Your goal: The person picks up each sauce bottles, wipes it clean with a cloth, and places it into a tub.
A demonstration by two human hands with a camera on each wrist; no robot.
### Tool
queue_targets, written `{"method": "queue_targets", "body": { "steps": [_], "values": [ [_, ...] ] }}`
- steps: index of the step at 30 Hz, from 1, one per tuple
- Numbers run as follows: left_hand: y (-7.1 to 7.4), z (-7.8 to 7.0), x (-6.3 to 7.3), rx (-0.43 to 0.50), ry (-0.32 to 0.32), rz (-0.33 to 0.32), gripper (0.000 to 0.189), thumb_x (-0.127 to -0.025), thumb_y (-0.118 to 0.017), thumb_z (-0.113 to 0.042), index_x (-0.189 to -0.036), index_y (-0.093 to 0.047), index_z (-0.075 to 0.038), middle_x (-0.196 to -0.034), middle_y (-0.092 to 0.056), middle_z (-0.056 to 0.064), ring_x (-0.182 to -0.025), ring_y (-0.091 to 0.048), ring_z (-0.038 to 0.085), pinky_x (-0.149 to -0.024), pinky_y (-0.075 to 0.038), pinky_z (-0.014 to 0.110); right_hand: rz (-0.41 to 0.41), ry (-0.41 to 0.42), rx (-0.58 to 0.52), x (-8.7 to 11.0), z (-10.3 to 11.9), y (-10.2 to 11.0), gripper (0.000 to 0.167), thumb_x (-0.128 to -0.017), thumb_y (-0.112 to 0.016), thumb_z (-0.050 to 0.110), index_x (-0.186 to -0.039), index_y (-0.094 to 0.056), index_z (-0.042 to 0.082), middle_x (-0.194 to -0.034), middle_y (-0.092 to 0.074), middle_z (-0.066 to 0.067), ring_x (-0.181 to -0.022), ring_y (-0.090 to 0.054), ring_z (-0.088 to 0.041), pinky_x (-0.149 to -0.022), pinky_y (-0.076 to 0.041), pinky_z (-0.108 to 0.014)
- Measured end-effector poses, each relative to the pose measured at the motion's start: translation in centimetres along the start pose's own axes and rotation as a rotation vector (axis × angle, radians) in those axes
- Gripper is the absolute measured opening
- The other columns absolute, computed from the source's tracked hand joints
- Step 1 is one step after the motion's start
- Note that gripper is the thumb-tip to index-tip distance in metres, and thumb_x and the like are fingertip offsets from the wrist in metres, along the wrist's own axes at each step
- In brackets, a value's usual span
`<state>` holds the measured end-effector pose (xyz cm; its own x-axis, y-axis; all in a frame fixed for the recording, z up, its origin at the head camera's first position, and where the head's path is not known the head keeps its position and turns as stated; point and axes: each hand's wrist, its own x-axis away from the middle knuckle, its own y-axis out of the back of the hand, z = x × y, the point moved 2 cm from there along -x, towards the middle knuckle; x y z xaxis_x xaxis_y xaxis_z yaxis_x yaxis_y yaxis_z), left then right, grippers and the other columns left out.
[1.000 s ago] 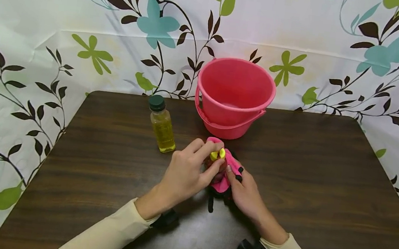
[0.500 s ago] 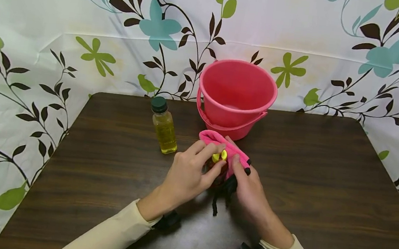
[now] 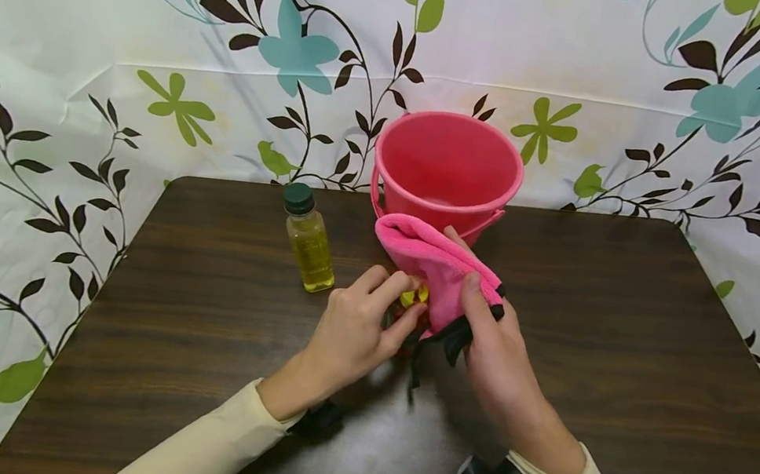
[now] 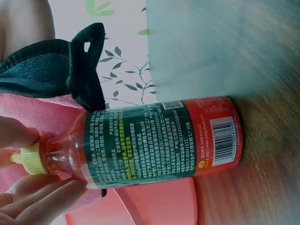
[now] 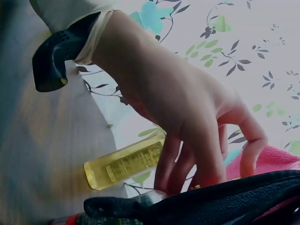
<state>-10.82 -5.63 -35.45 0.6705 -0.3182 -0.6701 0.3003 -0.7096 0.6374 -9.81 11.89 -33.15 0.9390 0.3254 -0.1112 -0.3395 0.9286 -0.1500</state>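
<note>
My left hand point(image 3: 357, 320) grips the neck of a sauce bottle point(image 4: 140, 145) just below its yellow cap point(image 4: 32, 159). In the left wrist view, the bottle stands upright on the table, with a green and red printed label. My right hand point(image 3: 505, 363) holds a pink cloth point(image 3: 443, 272) with black trim point(image 4: 89, 61), thumb on its near side. The cloth hangs folded just behind and right of the bottle. In the head view, my left fingers and the cloth hide most of the bottle.
A pink bucket point(image 3: 450, 159) with a handle stands behind the cloth at the table's back edge. Left of it is a square bottle of yellow oil point(image 3: 310, 248) with a green cap. A patterned curtain point(image 3: 224, 115) hangs behind the dark wooden table point(image 3: 624, 338).
My right hand has lifted the pink cloth up and to the right, away from the bottle, and more of it has unfolded. The left hand has stayed at the bottle's neck.
</note>
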Motion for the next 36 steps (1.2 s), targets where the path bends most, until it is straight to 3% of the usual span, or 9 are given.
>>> {"method": "queue_targets", "body": {
  "steps": [9,18,36],
  "values": [
    [-0.2,0.1,0.1,0.028,0.013,0.022,0.027,-0.088,-0.085,-0.015,-0.110,-0.070,-0.008,-0.091,-0.065,0.010,-0.066,-0.064,0.017,-0.069,-0.064,0.029,-0.051,-0.015,0.074,0.1,-0.6,0.7,0.052,-0.116,-0.035,0.038,-0.166,-0.037,0.025,-0.171,-0.038,0.011,-0.159,-0.033,-0.015,-0.119,-0.040,-0.017],
    [0.0,0.2,0.1,0.027,0.007,0.024,0.029,-0.087,-0.086,-0.015,-0.110,-0.070,-0.006,-0.091,-0.064,0.011,-0.063,-0.064,0.018,-0.063,-0.062,0.025,-0.047,-0.034,0.096,0.2,-1.7,1.1,0.052,-0.116,-0.034,0.040,-0.165,-0.039,0.024,-0.170,-0.039,0.012,-0.160,-0.033,-0.013,-0.119,-0.039,-0.015],
    [0.0,0.3,-0.3,0.037,0.012,0.036,0.031,-0.087,-0.086,-0.015,-0.112,-0.071,-0.006,-0.094,-0.066,0.013,-0.067,-0.066,0.019,-0.066,-0.063,0.027,-0.052,-0.034,0.106,0.1,-1.8,1.3,0.052,-0.116,-0.034,0.039,-0.164,-0.041,0.022,-0.168,-0.041,0.013,-0.159,-0.035,-0.013,-0.119,-0.039,-0.015]
  ]
}}
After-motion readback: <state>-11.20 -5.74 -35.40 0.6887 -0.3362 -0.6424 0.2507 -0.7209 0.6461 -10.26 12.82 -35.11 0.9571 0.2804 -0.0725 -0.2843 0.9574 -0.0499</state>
